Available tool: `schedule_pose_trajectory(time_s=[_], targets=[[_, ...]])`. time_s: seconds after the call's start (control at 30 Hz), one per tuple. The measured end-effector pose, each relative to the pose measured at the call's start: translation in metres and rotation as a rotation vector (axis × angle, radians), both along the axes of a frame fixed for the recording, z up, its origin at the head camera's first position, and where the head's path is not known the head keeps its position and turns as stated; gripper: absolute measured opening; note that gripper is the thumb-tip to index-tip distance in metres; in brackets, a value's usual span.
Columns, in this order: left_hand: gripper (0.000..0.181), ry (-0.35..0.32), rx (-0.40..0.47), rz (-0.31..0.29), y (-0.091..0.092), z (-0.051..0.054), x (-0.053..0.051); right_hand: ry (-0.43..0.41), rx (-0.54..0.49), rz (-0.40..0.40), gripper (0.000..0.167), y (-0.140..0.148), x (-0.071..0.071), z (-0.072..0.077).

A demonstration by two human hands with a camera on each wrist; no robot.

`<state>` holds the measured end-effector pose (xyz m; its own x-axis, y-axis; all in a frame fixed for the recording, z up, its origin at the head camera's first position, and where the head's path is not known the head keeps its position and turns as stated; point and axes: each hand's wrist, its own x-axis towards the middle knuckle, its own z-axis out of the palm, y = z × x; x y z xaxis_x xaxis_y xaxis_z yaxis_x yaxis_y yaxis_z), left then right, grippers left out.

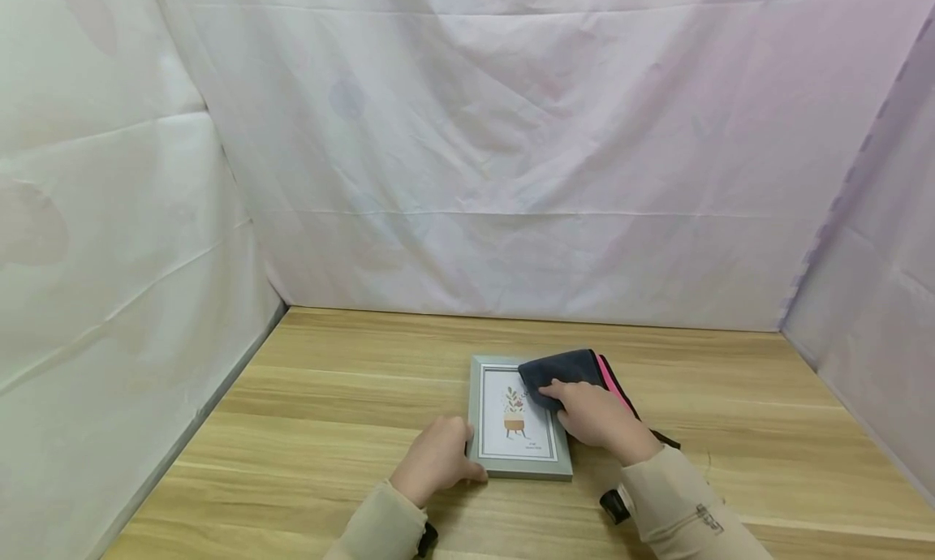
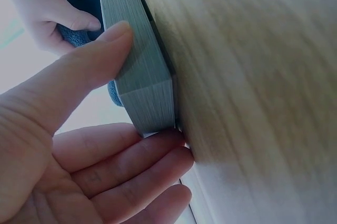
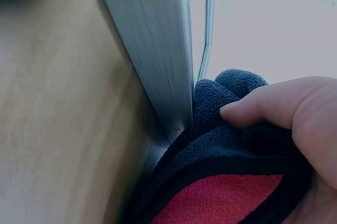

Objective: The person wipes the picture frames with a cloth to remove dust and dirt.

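A grey picture frame (image 1: 520, 467) with a potted-plant print lies flat on the wooden table. My left hand (image 1: 436, 454) grips its near left corner. In the left wrist view the thumb (image 2: 113, 42) presses one side wall and the fingers (image 2: 142, 161) curl against the adjoining side. My right hand (image 1: 595, 412) holds a folded dark grey cloth (image 1: 558, 371) with black edging and a pink face, on the upper right of the frame. In the right wrist view the thumb (image 3: 253, 107) pinches the bunched cloth (image 3: 221, 145), which hangs over the frame's side; the other fingers are mostly hidden.
The wood-grain table (image 1: 314, 414) spreads on both sides of the frame. White fabric (image 1: 511, 154) hangs behind it and along the left and right. A dark strap end (image 1: 665, 439) sticks out from the cloth near the right forearm.
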<state>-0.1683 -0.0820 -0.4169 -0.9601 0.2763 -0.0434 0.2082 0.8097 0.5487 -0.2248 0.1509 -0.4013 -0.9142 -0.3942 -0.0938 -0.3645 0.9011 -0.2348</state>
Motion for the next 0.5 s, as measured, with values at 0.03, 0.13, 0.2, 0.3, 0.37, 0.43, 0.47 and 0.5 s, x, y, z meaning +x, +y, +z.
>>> schedule_pose_trajectory(time_s=[0.03, 0.13, 0.2, 0.3, 0.37, 0.43, 0.47, 0.5], targets=[[0.033, 0.003, 0.001, -0.001, 0.000, 0.000, 0.000, 0.001, -0.001, 0.000, 0.040, 0.000, 0.001, 0.000], [0.033, 0.013, 0.002, -0.005, 0.000, 0.000, 0.000, 0.006, -0.004, -0.001, 0.040, 0.001, 0.004, -0.001], [0.033, 0.018, 0.000, -0.007, 0.000, 0.000, 0.001, 0.011, -0.007, 0.000, 0.039, 0.001, 0.006, -0.001], [0.032, 0.015, -0.006, -0.007, 0.000, -0.001, 0.001, 0.021, -0.004, 0.000, 0.039, 0.001, 0.009, -0.001], [0.032, 0.012, -0.005, -0.007, 0.000, -0.001, 0.000, 0.025, -0.009, -0.001, 0.038, 0.001, 0.011, 0.000], [0.032, 0.008, -0.003, -0.004, 0.000, -0.001, 0.000, 0.037, -0.005, 0.002, 0.038, 0.001, 0.013, 0.000], [0.032, 0.007, -0.001, -0.003, 0.000, -0.001, 0.000, 0.038, -0.007, 0.002, 0.038, 0.001, 0.014, 0.000], [0.032, 0.007, 0.000, -0.001, 0.001, -0.001, 0.000, 0.041, -0.008, 0.003, 0.038, 0.001, 0.015, 0.000]])
